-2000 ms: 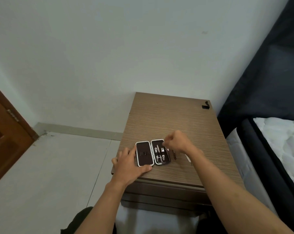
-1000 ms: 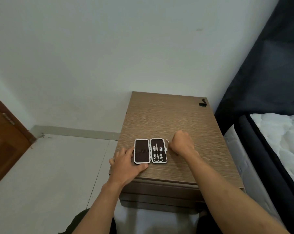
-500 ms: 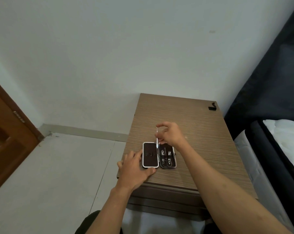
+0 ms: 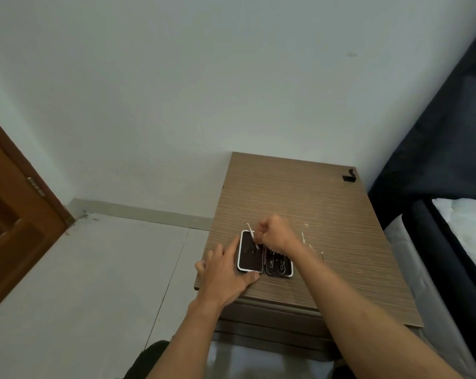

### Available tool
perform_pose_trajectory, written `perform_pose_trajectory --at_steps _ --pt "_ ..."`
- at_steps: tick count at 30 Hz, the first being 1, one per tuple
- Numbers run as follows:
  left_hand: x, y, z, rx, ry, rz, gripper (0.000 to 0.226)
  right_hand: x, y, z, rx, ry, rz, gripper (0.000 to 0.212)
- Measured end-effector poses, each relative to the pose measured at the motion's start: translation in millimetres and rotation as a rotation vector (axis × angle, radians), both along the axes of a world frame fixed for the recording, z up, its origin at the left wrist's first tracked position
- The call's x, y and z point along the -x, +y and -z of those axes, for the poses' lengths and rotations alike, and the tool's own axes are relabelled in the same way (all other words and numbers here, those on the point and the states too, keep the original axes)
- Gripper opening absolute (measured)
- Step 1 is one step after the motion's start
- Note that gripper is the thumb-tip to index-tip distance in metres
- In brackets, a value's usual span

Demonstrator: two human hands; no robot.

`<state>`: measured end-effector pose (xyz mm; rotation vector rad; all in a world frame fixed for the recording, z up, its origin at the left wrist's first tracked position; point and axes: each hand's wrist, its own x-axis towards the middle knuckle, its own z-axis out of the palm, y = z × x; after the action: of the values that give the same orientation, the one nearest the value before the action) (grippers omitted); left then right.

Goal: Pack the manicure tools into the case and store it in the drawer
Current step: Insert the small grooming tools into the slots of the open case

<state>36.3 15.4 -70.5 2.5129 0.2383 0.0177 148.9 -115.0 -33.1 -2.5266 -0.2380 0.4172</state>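
Observation:
An open manicure case with white rims and a dark lining lies near the front left of the wooden nightstand. Its right half holds several metal tools. My left hand rests flat at the case's left edge and steadies it. My right hand hovers over the case's far end, pinching a thin metal tool that slants across the left half. Two more slim tools lie loose on the wood to the right of the case.
A small black object sits at the nightstand's back right corner. Drawer fronts show below the top's front edge. A bed with a dark frame stands to the right, and a wooden door to the left.
My right hand picked a thin tool from the wood right of the case, lifted it, and now lowers it over the case's left half. My left hand stayed on the case.

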Motion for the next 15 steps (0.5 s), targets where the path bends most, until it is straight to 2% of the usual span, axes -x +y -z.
perform_pose_trajectory --at_steps 1,4,6,9,12,15 --pt "-0.1 -0.2 1.1 -0.016 0.003 0.004 0.085 0.7 -1.2 -0.2 -0.005 -0.026 -0.017 0.012" --pt "-0.1 0.0 2.5 -0.043 0.021 0.015 0.080 -2.9 -0.6 -4.8 0.020 -0.057 -0.101 0.053" --pt "0.1 -0.7 3.0 -0.056 0.021 0.013 0.079 -6.8 2.5 -7.2 0.075 -0.054 -0.163 0.057" --pt "0.2 -2.2 3.3 -0.060 0.023 0.004 0.079 -11.9 5.8 -6.4 0.178 -0.068 -0.219 0.041" --pt "-0.4 -2.7 2.4 -0.064 0.014 -0.006 0.079 -14.0 3.9 -3.7 0.138 -0.085 -0.150 0.016" --pt "-0.9 -3.5 2.7 -0.068 0.014 -0.018 0.080 -13.4 -1.4 3.0 0.093 -0.106 -0.098 0.010"
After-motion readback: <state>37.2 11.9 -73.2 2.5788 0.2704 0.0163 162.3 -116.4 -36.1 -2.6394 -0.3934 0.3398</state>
